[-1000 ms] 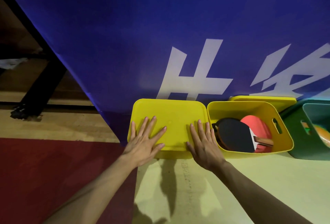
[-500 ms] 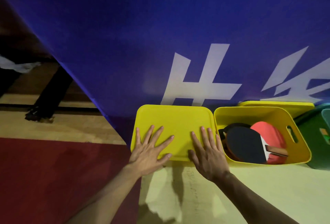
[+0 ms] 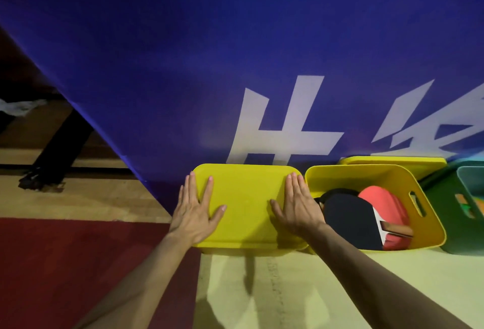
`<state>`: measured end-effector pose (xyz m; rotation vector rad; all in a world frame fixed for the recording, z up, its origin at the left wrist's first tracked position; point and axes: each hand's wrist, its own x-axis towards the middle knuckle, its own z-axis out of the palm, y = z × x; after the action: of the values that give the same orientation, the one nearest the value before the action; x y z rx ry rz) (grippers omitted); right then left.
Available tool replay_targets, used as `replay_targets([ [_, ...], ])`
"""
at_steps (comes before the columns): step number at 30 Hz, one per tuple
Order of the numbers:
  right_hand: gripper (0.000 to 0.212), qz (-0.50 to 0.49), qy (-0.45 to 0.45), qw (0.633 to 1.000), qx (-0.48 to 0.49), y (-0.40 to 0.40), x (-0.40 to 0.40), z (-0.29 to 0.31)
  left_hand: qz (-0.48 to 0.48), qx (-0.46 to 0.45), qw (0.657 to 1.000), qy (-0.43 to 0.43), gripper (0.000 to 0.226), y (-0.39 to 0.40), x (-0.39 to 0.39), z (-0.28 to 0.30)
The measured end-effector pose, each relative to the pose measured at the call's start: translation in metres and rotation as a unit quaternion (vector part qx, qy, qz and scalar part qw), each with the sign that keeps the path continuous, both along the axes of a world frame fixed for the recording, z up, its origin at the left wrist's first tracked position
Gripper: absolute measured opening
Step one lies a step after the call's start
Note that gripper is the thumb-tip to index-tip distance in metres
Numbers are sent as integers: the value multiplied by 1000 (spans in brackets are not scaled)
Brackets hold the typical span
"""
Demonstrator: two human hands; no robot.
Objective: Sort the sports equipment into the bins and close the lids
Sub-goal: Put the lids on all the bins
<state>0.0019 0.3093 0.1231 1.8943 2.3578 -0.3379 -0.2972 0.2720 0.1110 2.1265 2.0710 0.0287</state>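
Note:
A yellow lid (image 3: pixel 246 203) covers the left yellow bin on the floor. My left hand (image 3: pixel 195 209) lies flat on the lid's left edge with its fingers straight. My right hand (image 3: pixel 297 205) presses flat on the lid's right edge. To the right stands an open yellow bin (image 3: pixel 429 213) holding a black table tennis paddle (image 3: pixel 348 221) and a red paddle (image 3: pixel 385 205). A second yellow lid (image 3: pixel 408 163) leans behind that bin. A green bin (image 3: pixel 461 224) is cut off at the right edge; its contents are unclear.
A tall blue banner with white characters (image 3: pixel 262 66) stands directly behind the bins. Red mat (image 3: pixel 78 263) covers the floor at the left, pale floor lies in front of the bins. A black stand foot (image 3: pixel 42 179) sits on the wooden floor at far left.
Both hands have slid apart from the lid's front middle to its left and right edges, fingers now closer together. The camera has moved nearer and slightly left.

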Motion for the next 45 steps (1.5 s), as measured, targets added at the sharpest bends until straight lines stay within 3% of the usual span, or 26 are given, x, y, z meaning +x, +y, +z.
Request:
replay_targets([
  [4,95,3,-1,1000,5,2,2,1,7,-11,1000,10,97,4,0,-1],
  [9,88,7,48,997,-67,8,8,26,-9,-72,997,-1,87,8,3,18],
  [16,68,-28,112,993,-36,-4,59,70,-77,-16,997,-13,73,34,73,65],
  [24,51,-123,-23,988,93,7,219,100,-131,11,991,-22,62,53,178,82],
  [29,46,-102,-56,985,124,53,305,95,-39,101,994,24,45,66,235,96],
  [32,45,-61,-40,991,112,85,327,88,-67,76,992,70,50,68,273,102],
  [37,34,-7,-71,994,83,109,337,62,-38,36,997,63,54,63,317,107],
  [41,32,-1,-68,994,85,108,337,53,151,9,986,-74,54,60,319,114],
  [45,34,12,-36,994,106,104,341,57,290,-16,950,-110,53,60,305,120],
])
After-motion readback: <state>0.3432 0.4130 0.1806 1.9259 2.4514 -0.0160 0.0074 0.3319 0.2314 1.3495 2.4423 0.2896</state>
